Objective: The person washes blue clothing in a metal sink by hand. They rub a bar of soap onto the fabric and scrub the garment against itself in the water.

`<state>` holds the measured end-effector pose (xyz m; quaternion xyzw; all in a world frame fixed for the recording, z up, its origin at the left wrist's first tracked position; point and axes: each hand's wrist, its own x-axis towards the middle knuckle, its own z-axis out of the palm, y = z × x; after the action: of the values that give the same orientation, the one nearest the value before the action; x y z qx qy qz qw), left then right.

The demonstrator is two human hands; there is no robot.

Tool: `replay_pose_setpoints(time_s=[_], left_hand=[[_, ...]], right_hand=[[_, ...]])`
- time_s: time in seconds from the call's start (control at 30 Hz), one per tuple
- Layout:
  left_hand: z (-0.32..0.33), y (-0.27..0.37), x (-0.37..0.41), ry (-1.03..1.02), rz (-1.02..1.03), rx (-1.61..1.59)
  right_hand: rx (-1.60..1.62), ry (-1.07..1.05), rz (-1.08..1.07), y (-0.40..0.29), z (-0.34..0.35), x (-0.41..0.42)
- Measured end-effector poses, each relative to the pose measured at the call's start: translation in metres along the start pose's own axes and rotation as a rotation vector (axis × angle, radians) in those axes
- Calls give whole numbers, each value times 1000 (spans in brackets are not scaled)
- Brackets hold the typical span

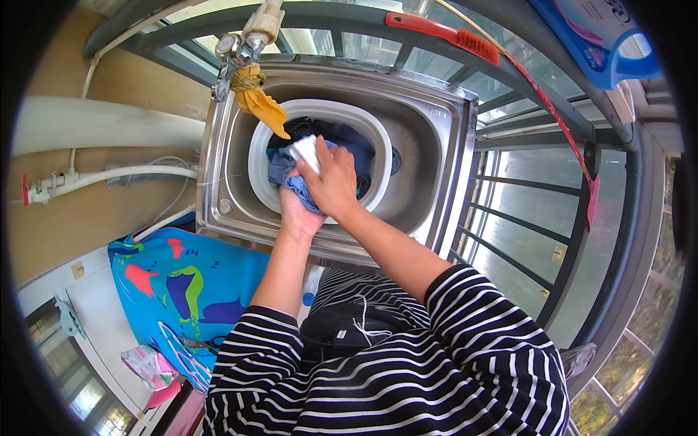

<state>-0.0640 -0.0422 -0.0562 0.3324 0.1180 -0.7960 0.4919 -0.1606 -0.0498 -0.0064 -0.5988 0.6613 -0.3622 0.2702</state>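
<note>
My right hand (pixel 337 182) grips a white block (pixel 306 152), which looks like a bar of soap, and presses it against blue cloth (pixel 299 188). Beneath it, my left hand (pixel 301 210) holds part of that cloth, palm up. Both hands are over a white oval plastic basin (pixel 384 136) standing in a stainless steel sink (pixel 420 180). Dark, wet-looking clothes (pixel 349 136) lie inside the basin, partly hidden by my hands.
A metal tap (pixel 240 54) with a yellow cloth (pixel 262 106) tied to its spout hangs over the sink's back left. A red brush (pixel 444 35) rests along the window bars behind. A blue detergent bottle (pixel 600 49) stands at upper right. White pipes (pixel 125 174) run at left.
</note>
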Motion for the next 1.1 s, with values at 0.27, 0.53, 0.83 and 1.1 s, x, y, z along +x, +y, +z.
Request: replay_pose_setpoints(time_s=[0.27,0.53,0.83,1.1], left_hand=[[-11,22,7,-327,-6,78],[2,1,0,-64,155,167],[-3,-4,-1,-46,-33,-11],[-25,-1,0,-389,102,109]], right_hand=[[88,-103,-323,-2,2,-26],[-3,-55,-111,2,-4,-25],[-66,88,-27,10,10,9],[47,-110,-346,-2,-2,-26]])
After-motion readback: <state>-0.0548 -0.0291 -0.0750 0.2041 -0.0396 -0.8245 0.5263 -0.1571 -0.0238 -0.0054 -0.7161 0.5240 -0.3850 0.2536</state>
